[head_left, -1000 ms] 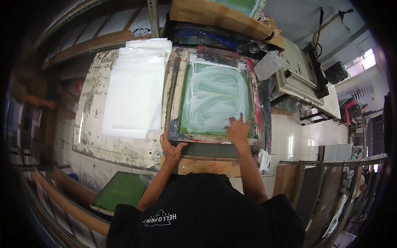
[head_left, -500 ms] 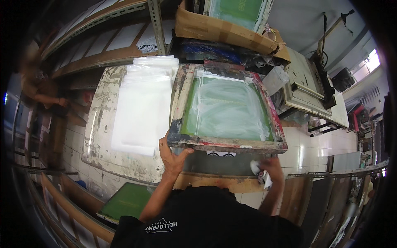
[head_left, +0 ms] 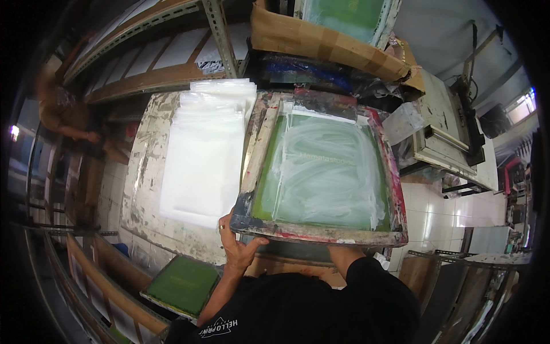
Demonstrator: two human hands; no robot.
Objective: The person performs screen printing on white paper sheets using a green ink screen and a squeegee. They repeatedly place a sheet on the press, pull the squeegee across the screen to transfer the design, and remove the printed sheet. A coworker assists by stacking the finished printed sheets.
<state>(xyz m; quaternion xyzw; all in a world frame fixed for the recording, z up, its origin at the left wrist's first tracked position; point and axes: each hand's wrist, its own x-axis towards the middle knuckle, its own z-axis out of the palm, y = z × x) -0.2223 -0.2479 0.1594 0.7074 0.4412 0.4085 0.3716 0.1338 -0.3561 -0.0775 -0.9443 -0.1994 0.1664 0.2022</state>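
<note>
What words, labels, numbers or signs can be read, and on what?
I won't transcribe wording; lettering shows on:
Framed screen: pale lettering amid white smears, partly legible.
Black shirt: white lettering, legible; smaller line unreadable.
Lower-left green screen: faint marking, too small to read.
Upper green screen: faint marking, too blurred.

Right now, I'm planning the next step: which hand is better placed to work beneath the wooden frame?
Probably the right: the right forearm passes beneath the wooden frame, its hand hidden; the left hand holds the frame's near-left corner.
</note>
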